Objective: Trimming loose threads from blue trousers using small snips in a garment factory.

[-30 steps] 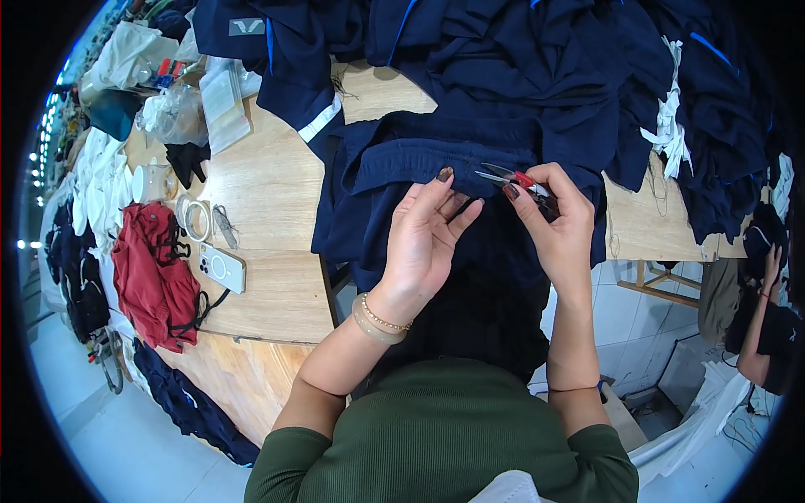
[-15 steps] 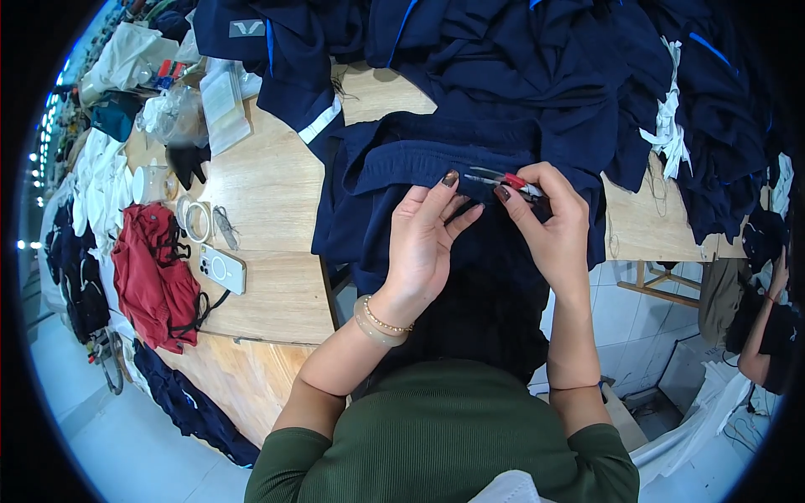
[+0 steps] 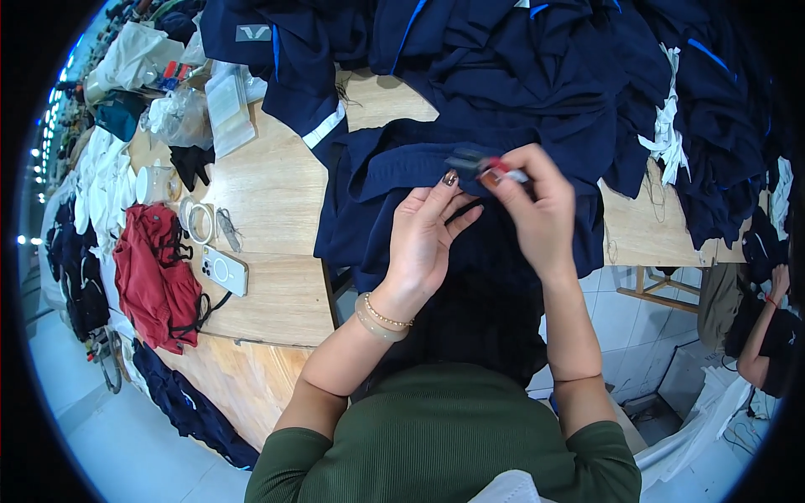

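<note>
A navy garment with a gathered elastic waistband [image 3: 386, 172] lies in front of me, its near side hanging over the table's edge. My left hand [image 3: 422, 239] pinches the fabric at the waistband between thumb and fingers, palm turned up. In my right hand [image 3: 541, 218] are small thread snips [image 3: 495, 163] with a red part on the grip. Their blades, smeared by motion, point left over the waistband, close to my left thumb tip. Whether they touch the cloth or a thread, I cannot tell.
Navy garments [image 3: 520, 75] are heaped along the far side. On the left of the wooden table [image 3: 277, 201] lie a phone [image 3: 225, 272], a roll of tape [image 3: 200, 223], red clothing [image 3: 153, 277] and plastic bags [image 3: 180, 117]. Another person's arm [image 3: 761, 327] shows at the far right.
My right hand has moved left with the snips, bringing the blades nearer to my left thumb. The left hand keeps its hold on the waistband.
</note>
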Demonstrator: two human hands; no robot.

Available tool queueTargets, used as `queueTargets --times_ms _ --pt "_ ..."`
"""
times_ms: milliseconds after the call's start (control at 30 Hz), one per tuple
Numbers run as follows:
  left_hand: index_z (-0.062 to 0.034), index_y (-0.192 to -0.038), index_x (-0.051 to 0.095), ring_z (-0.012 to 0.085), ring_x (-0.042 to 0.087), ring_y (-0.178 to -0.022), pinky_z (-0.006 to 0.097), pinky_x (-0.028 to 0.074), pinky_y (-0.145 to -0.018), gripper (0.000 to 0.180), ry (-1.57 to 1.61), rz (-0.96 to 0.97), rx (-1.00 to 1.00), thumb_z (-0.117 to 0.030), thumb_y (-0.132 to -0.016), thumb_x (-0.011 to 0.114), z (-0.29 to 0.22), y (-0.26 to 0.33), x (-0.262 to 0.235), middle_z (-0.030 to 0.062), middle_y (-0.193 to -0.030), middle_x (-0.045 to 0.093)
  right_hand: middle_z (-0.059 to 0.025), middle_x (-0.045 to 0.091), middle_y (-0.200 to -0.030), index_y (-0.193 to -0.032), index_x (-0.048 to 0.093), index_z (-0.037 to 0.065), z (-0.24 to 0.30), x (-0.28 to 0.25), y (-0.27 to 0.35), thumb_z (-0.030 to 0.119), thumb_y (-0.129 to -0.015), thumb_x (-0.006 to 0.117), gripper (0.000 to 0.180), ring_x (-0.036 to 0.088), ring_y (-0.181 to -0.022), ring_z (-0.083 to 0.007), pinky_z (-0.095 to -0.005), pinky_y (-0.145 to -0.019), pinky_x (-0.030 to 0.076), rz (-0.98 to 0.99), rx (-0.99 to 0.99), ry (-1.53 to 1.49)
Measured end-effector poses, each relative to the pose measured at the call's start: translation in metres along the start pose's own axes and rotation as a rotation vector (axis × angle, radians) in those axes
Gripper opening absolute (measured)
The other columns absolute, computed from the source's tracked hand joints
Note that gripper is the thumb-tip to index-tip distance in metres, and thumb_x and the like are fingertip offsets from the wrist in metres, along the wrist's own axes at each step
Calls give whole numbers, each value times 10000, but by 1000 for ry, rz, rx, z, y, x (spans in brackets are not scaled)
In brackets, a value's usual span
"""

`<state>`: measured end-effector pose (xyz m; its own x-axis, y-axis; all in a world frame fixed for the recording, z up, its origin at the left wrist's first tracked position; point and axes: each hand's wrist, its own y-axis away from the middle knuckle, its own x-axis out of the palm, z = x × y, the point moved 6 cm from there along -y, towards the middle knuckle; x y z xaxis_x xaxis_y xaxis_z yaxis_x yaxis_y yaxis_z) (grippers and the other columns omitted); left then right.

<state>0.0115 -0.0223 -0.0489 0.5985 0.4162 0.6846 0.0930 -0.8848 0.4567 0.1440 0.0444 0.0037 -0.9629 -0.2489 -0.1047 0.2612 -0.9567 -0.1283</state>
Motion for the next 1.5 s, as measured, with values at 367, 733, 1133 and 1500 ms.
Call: queueTargets --times_ms 367,733,1133,1500 --pt "-5 -1008 683 52 557 -667 177 433 -551 176 -1042 82 826 67 -850 706 -49 42 29 35 -885 609 15 580 -767 -894 613 2 4 -25 -15 104 -931 683 129 467 -720 -34 -190 -632 372 -28 4 45" --pt "6 -1065 645 135 617 -675 232 515 -623 289 -1192 75 749 86 -792 697 -41 -12 28 89 -1042 610 -21 629 -759 -939 665 -45 11 -21 4 201 -974 645 249 507 -665 -63 -220 -607 392 -54 43 150" --pt "24 -934 684 191 667 -772 271 548 -658 178 -1327 6 1097 100 -774 696 -41 5 32 92 -997 617 -11 598 -657 -838 679 -42 -6 -27 12 303 -973 641 372 436 -616 -53 -233 -569 336 -89 271 197" --pt "22 -912 662 189 649 -744 273 533 -635 153 -1348 -118 1037 90 -778 690 -40 -2 17 87 -968 618 50 549 -810 -931 662 30 -9 -27 20 341 -1017 572 334 438 -755 -22 -191 -655 330 -102 365 -240"
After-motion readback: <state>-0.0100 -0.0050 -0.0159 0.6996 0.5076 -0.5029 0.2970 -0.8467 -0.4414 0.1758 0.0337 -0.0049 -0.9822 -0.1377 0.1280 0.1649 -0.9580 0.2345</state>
